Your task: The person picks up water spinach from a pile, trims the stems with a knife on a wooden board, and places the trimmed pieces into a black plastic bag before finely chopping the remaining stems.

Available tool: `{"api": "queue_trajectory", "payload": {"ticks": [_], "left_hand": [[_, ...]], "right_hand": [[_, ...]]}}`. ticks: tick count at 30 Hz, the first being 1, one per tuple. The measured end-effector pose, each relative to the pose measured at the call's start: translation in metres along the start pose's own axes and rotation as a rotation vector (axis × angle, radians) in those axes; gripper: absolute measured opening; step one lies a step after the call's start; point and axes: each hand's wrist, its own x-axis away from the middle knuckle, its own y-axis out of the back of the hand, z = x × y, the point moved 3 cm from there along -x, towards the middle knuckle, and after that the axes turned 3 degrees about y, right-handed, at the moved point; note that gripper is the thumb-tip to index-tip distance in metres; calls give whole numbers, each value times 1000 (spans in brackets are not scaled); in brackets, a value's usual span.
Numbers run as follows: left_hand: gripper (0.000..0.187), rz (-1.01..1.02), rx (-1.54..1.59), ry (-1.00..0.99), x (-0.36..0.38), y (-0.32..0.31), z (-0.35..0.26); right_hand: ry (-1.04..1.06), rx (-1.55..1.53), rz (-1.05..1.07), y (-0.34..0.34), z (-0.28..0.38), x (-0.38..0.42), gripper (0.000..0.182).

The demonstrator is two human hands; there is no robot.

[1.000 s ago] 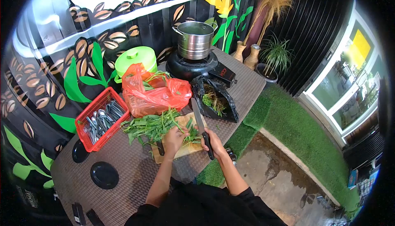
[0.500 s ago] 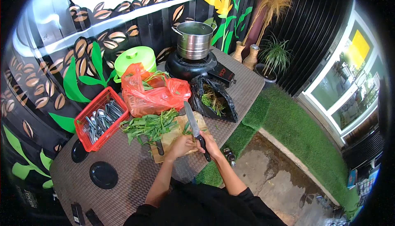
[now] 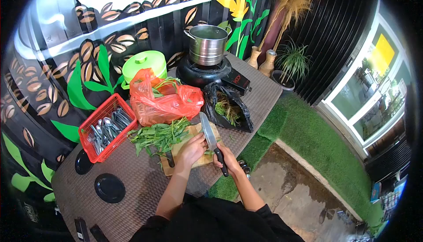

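Head view: right hand [image 3: 227,157], fingers wrapped round knife [image 3: 210,138], presumably for control; left hand [image 3: 191,150] over board [image 3: 202,160], fingers' state unclear.

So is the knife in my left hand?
No, your right hand grips the knife by its black handle, while your left hand is at the cutting board.
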Motion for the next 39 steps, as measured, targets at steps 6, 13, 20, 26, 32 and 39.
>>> {"api": "queue_trajectory", "payload": {"ticks": [6, 13, 20, 26, 32, 39], "left_hand": [[22, -267, 31, -222, 5, -21, 0], [22, -298, -414, -347, 9, -57, 10], [17, -239, -676, -538, 16, -68, -2], [19, -237, -871, -649, 18, -65, -10], [20, -221, -885, -631, 21, -70, -15], [22, -201, -944, -635, 19, -72, -18]], "right_hand": [[154, 61, -250, 9, 7, 12, 27], [335, 150, -274, 5, 42, 22, 31], [208, 36, -192, 4, 49, 28, 33], [208, 119, -194, 4, 45, 24, 32], [183, 160, -172, 2, 48, 25, 33], [219, 215, -156, 6, 51, 25, 36]]}}
